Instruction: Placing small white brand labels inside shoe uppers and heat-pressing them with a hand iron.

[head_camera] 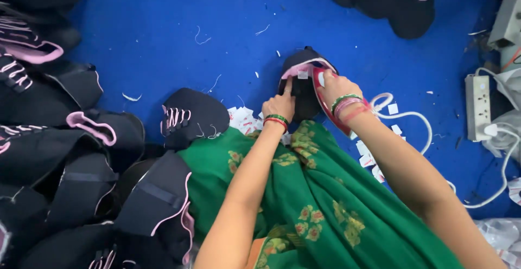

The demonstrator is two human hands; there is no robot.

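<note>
A black shoe upper with a pink edge lies on the blue floor in front of my green-clad lap. My left hand presses down on it, the forefinger stretched onto the pink trim. My right hand grips a red electric iron, which rests tilted against the right side of the upper. The iron's white cord runs off to the right. Both wrists wear green and red bangles.
Several black uppers with pink trim are heaped at the left, one lies alone, and more sit at the top right. White paper scraps lie by my lap. A white power strip is at the right.
</note>
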